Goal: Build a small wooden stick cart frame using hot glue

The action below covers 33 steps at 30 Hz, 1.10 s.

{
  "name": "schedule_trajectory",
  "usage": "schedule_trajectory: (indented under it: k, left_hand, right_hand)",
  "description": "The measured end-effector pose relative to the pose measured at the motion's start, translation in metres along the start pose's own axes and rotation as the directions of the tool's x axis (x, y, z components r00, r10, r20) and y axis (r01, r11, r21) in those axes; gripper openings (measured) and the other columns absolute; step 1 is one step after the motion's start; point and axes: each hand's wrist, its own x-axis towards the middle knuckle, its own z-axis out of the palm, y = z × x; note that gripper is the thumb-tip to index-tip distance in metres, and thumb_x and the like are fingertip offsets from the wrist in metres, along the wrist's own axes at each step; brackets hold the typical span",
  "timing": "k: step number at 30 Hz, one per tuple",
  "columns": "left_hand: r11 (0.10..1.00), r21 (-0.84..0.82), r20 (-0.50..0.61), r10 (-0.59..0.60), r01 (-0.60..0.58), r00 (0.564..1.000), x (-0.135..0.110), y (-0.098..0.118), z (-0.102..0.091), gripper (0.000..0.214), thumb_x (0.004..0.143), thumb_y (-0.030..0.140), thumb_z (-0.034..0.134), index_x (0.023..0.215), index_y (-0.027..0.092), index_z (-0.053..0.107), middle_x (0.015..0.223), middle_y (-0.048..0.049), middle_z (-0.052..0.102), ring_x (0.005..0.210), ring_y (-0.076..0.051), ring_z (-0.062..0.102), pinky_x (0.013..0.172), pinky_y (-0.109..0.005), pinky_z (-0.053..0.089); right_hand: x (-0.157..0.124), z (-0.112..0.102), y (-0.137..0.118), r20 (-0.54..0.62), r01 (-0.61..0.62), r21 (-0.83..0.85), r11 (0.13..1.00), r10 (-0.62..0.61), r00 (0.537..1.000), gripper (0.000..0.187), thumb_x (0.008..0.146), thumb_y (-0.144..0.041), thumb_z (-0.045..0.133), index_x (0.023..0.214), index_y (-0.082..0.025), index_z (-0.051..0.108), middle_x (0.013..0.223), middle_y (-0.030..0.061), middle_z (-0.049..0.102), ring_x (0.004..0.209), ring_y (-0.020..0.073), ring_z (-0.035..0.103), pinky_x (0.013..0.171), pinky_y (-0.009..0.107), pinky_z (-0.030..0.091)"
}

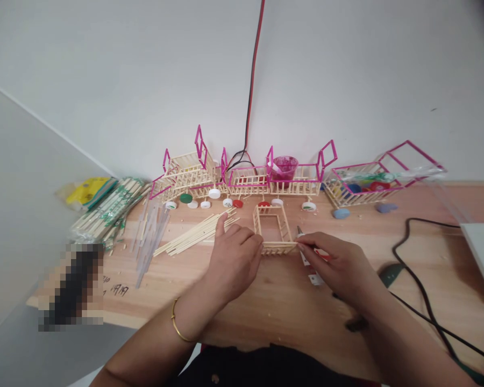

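Observation:
A small open frame of thin wooden sticks [280,245] stands on the table between my hands. My left hand [236,258] is closed at its left front corner, fingers curled and one digit pointing up. At the right front corner, my right hand [339,263] pinches the end of the frame's front edge between thumb and fingertips. Partly under my right hand lies a white and red tube [305,257] with a dark tip. Loose wooden sticks [197,234] lie in a pile left of the frame.
Behind stand stick carts with magenta trim [248,181] and bottle-cap wheels, one holding a magenta cup [285,167]. Another stick cart [363,185] holds caps. Left are packaged sticks [105,215] and clear strips [149,236]. Right are a black cable [423,295] and white box [482,258].

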Motion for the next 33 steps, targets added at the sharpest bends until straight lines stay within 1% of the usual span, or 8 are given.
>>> schedule_trajectory:
  k: [7, 12, 16, 18, 20, 23, 27, 33]
  left_hand:
    - [1.0, -0.01, -0.005, 0.004, -0.004, 1.0, 0.0, -0.001, 0.001, 0.018, 0.089, 0.021, 0.046, 0.088, 0.02, 0.063, 0.082, -0.0023, 0.065, 0.084, -0.017, 0.057, 0.109, -0.051, 0.018]
    - [0.998, -0.045, -0.002, 0.032, -0.032, 0.999, 0.0, -0.004, 0.004, 0.018, 0.089, 0.019, 0.044, 0.089, 0.018, 0.063, 0.081, -0.0025, 0.065, 0.082, -0.015, 0.059, 0.106, -0.047, 0.026]
    - [0.996, -0.081, -0.027, 0.047, -0.049, 0.999, 0.0, -0.006, 0.007, 0.019, 0.089, 0.018, 0.044, 0.088, 0.017, 0.062, 0.08, -0.0043, 0.065, 0.08, -0.016, 0.059, 0.087, -0.037, 0.043]
    - [0.994, -0.096, -0.063, 0.043, -0.048, 0.997, -0.001, -0.006, 0.007, 0.018, 0.089, 0.019, 0.045, 0.089, 0.016, 0.062, 0.081, -0.0058, 0.065, 0.079, -0.017, 0.059, 0.075, -0.033, 0.045]
    - [0.99, -0.124, -0.109, 0.047, -0.061, 0.993, -0.002, -0.005, 0.006, 0.017, 0.089, 0.019, 0.046, 0.091, 0.016, 0.062, 0.083, -0.0068, 0.065, 0.08, -0.017, 0.059, 0.071, -0.031, 0.046]
    - [0.977, -0.188, -0.165, 0.069, -0.1, 0.984, -0.006, -0.001, 0.004, 0.015, 0.087, 0.018, 0.048, 0.094, 0.016, 0.061, 0.087, -0.0075, 0.065, 0.081, -0.016, 0.059, 0.072, -0.029, 0.047]
    - [0.95, -0.27, -0.202, 0.105, -0.158, 0.974, -0.009, 0.005, 0.003, 0.015, 0.086, 0.016, 0.049, 0.094, 0.016, 0.062, 0.084, -0.0071, 0.064, 0.078, -0.015, 0.059, 0.07, -0.026, 0.048]
    - [0.928, -0.338, -0.187, 0.096, -0.156, 0.978, -0.012, 0.005, 0.002, 0.018, 0.088, 0.019, 0.048, 0.098, 0.017, 0.063, 0.083, -0.0065, 0.063, 0.076, -0.013, 0.059, 0.066, -0.024, 0.047]
  right_hand:
    - [-0.001, 0.002, 0.0, -0.021, 0.01, 0.06, 0.998, -0.009, 1.0, 0.018, 0.089, -0.029, 0.05, 0.097, -0.024, 0.064, 0.09, 0.0045, 0.069, 0.077, 0.0203, 0.067, 0.063, 0.031, 0.059]
    - [-0.001, 0.001, 0.0, -0.006, 0.007, 0.022, 1.0, -0.007, 1.0, 0.018, 0.089, -0.03, 0.05, 0.096, -0.023, 0.065, 0.089, 0.0043, 0.07, 0.078, 0.02, 0.067, 0.065, 0.031, 0.059]
    - [-0.002, 0.001, 0.001, -0.023, -0.015, 0.037, 0.999, 0.015, 1.0, 0.023, 0.087, -0.03, 0.051, 0.104, -0.021, 0.063, 0.093, 0.005, 0.07, 0.081, 0.0201, 0.068, 0.068, 0.032, 0.059]
    - [-0.002, 0.001, 0.001, -0.048, -0.014, 0.034, 0.999, 0.016, 0.999, 0.026, 0.087, -0.029, 0.052, 0.109, -0.02, 0.061, 0.095, 0.0054, 0.069, 0.082, 0.0197, 0.068, 0.07, 0.033, 0.058]
    - [-0.002, 0.0, -0.002, -0.098, 0.016, 0.009, 1.0, -0.015, 0.995, 0.027, 0.086, -0.027, 0.053, 0.111, -0.02, 0.06, 0.093, 0.0052, 0.069, 0.08, 0.0189, 0.067, 0.071, 0.033, 0.057]
    - [-0.001, -0.004, -0.009, -0.154, 0.124, -0.042, 0.991, -0.129, 0.98, 0.027, 0.085, -0.028, 0.056, 0.11, -0.019, 0.06, 0.089, 0.0047, 0.068, 0.076, 0.0177, 0.065, 0.073, 0.033, 0.054]
    - [-0.002, -0.01, -0.019, -0.117, 0.287, -0.01, 0.958, -0.287, 0.951, 0.014, 0.088, -0.025, 0.053, 0.096, -0.02, 0.063, 0.085, 0.0051, 0.067, 0.076, 0.0159, 0.062, 0.069, 0.029, 0.051]
    - [-0.005, -0.013, -0.03, -0.127, 0.34, 0.053, 0.939, -0.331, 0.935, 0.012, 0.089, -0.023, 0.052, 0.087, -0.02, 0.063, 0.08, 0.0047, 0.065, 0.074, 0.0151, 0.061, 0.066, 0.027, 0.049]
